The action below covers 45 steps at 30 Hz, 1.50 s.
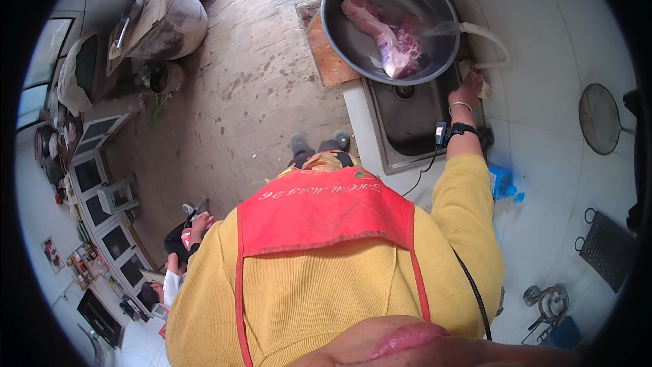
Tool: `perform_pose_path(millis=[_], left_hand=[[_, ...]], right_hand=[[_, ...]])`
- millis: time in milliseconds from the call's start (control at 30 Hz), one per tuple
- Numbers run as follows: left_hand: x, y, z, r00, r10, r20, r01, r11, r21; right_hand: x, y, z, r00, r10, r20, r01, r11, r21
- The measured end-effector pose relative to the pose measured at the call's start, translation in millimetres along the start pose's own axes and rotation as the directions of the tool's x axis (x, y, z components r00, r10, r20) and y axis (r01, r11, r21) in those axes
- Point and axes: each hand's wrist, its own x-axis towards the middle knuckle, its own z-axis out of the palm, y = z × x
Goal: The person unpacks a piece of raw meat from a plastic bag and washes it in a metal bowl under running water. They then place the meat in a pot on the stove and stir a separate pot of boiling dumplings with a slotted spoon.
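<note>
My right hand [466, 90] reaches over the sink's right rim and is on the tap [465, 67] at the wall. A pale hose [486, 35] curves from the tap over a large metal basin [333, 43], and a clear stream seems to leave its end. In the basin lies a long piece of raw meat [374, 25] with ribs and a ragged side. The basin rests across the far end of the steel sink [415, 122]. What appears to be my left hand [202, 222] shows low beside my left sleeve, partly hidden; its grip is unclear.
A wooden board [326, 53] lies under the basin's left side. On the right stand a blue bottle [501, 183] and a hanging wire skimmer [599, 119]. A large vat [178, 18] with a ladle [127, 18] stands far left. Someone sits at lower left near a stool [116, 194].
</note>
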Motion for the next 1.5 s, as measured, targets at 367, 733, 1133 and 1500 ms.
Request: perform_pose_path(millis=[367,733,1133,1500], left_hand=[[-41.2,-58.0,17.0,0.989,0.145,-0.025,-0.146,0.989,-0.007],[2.0,-121.3,97.4,0.99,0.079,-0.121,-0.129,0.86,-0.493],[14.6,-105.3,34.5,0.947,0.156,-0.282,-0.261,0.884,-0.388],[94.3,-66.5,-32.4,0.87,0.199,-0.45,-0.357,0.886,-0.298]], right_hand=[[7.4,45.4,38.1,0.99,-0.113,0.09,0.094,0.978,0.188],[-135.7,-9.9,59.0,0.987,-0.159,0.012,0.153,0.968,0.201],[-233.3,-427.3,83.8,0.305,-0.866,0.396,0.646,0.493,0.582],[-216.5,-613.6,124.2,0.059,-0.701,0.711,0.881,0.372,0.294]])
